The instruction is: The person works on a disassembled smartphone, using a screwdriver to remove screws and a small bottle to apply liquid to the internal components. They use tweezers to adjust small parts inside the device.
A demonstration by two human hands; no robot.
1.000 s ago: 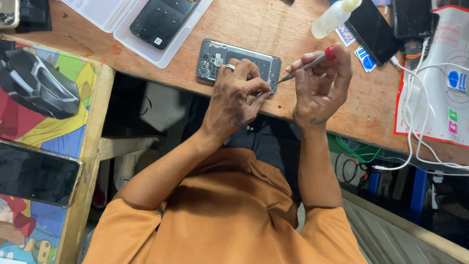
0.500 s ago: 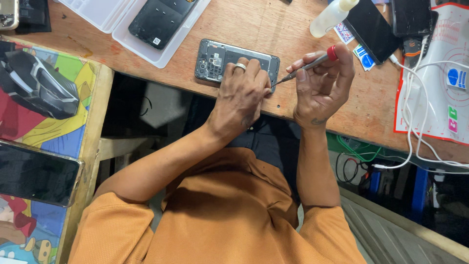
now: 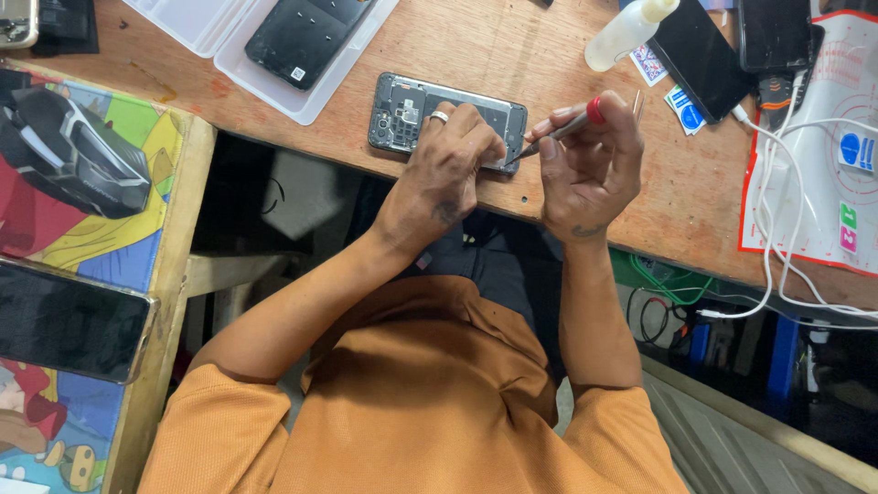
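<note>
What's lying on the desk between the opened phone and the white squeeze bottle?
Nothing: in the head view, only bare wooden desk lies between the opened phone and the bottle.

The bench was bare wood, scuffed and matt. The opened phone showed dull grey metal and dark plastic inside. The screwdriver had a metal shaft with a red plastic band. The tray was clear, smooth plastic. The shirt was soft, matt orange cloth. The cables looked like glossy white plastic.

phone grey/blk | screwdriver silver w/ red band | shirt orange
</note>
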